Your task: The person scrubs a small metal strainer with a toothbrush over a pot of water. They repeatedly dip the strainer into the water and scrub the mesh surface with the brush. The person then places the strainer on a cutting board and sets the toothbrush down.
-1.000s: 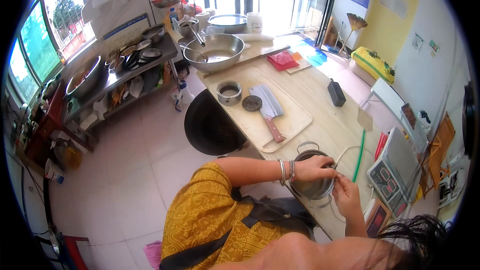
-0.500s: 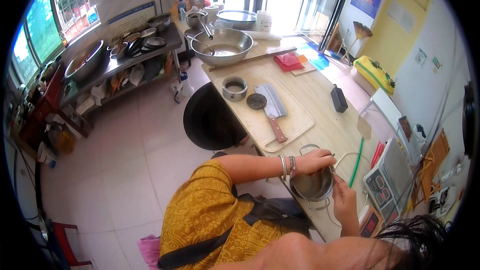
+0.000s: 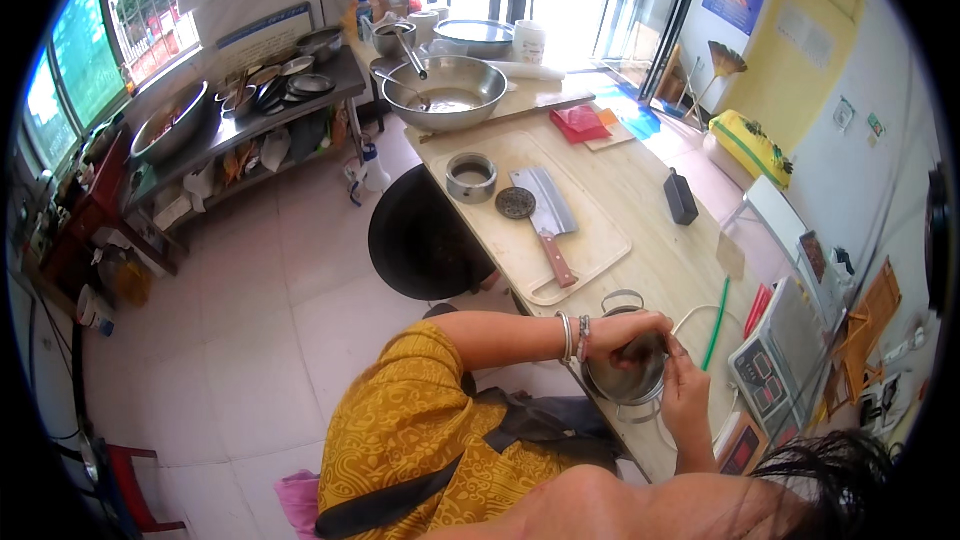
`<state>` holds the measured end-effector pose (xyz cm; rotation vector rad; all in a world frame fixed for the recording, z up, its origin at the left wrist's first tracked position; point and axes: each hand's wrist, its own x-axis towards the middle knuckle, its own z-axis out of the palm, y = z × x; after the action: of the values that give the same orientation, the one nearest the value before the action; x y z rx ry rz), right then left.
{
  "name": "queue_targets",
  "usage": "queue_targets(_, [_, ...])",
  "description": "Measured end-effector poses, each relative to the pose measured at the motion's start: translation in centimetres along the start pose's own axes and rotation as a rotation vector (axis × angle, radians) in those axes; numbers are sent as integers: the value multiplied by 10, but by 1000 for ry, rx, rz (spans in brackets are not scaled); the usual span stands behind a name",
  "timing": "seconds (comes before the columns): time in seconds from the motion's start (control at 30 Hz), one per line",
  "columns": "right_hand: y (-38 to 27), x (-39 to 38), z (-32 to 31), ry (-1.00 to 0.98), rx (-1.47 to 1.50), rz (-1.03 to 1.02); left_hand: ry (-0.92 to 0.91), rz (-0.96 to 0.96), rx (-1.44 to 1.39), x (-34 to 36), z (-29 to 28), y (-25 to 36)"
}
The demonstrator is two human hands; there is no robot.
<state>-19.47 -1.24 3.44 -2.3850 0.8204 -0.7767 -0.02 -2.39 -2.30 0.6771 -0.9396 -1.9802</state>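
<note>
A steel pot (image 3: pixel 618 387) with two loop handles stands at the near edge of the wooden table. My left hand (image 3: pixel 618 335), with bracelets at the wrist, bends over its rim, fingers curled down inside. What those fingers hold, if anything, is hidden. At the pot's right side my right hand (image 3: pixel 685 385) is closed on the rim, its fingertips close to the left hand's. Beyond the pot lies a pale cutting board (image 3: pixel 600 248) carrying a cleaver (image 3: pixel 555 225), a dark round disc (image 3: pixel 515 203) and a thick metal ring (image 3: pixel 470 178).
A digital scale (image 3: pixel 785 345), a green stick (image 3: pixel 716 323) and a white cord are right of the pot. A black box (image 3: pixel 680 197) and red packet (image 3: pixel 578 124) lie farther off. A big steel basin (image 3: pixel 443 120) stands at the far end; a black wok (image 3: pixel 420 240) is left below.
My left hand has gone from the rim down into the pot, its fingers now curled inside. My right hand has stayed at the rim, slightly higher and closer to the left fingers.
</note>
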Motion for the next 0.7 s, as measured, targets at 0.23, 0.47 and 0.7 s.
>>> queue_targets(0.23, [10,-4,0,18,9,-60,-94,50,78,-3,-3,3])
queue_targets(0.47, [13,-8,-1,1,-69,-60,20,334,740,1,-1,6])
queue_targets(0.7, [22,-14,-2,-85,745,493,138,467,886,0,7,9])
